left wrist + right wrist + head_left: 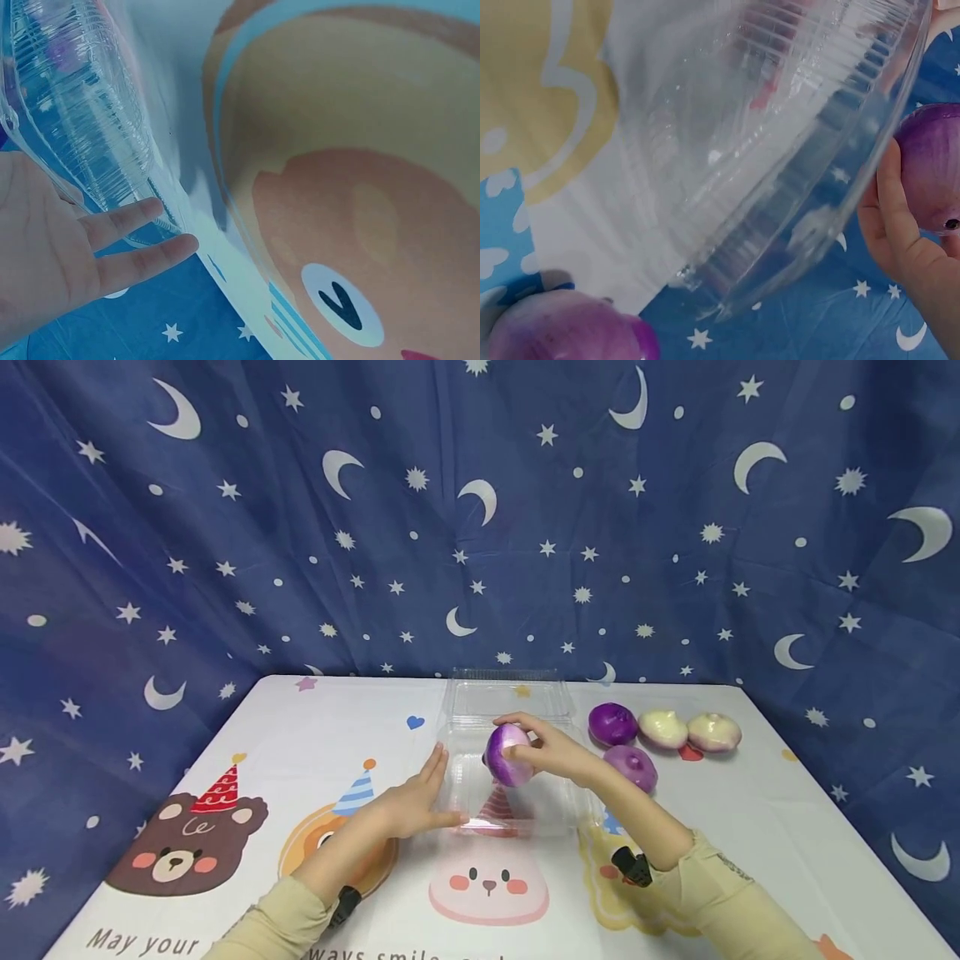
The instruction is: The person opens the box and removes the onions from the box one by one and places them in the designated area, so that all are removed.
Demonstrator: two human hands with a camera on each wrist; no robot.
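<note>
My right hand (553,750) grips a purple-and-white onion (501,762), with fingers over its top and the thumb on its near side. It is held above a clear plastic container (551,814) whose hinged lid (487,700) lies folded back behind it. In the right wrist view the same onion (934,169) sits in the curled fingers. My left hand (411,807) rests along the container's left side, fingers spread and straight. The left wrist view shows two extended fingers (146,259) beside the ribbed plastic wall (90,112).
To the right of the container lie two purple onions, one darker (611,725) and one lighter (630,767), and two whitish ones (663,728), (714,732). A white cloth with cartoon animals (187,852) covers the table. Behind hangs a blue curtain (450,527) with moons and stars.
</note>
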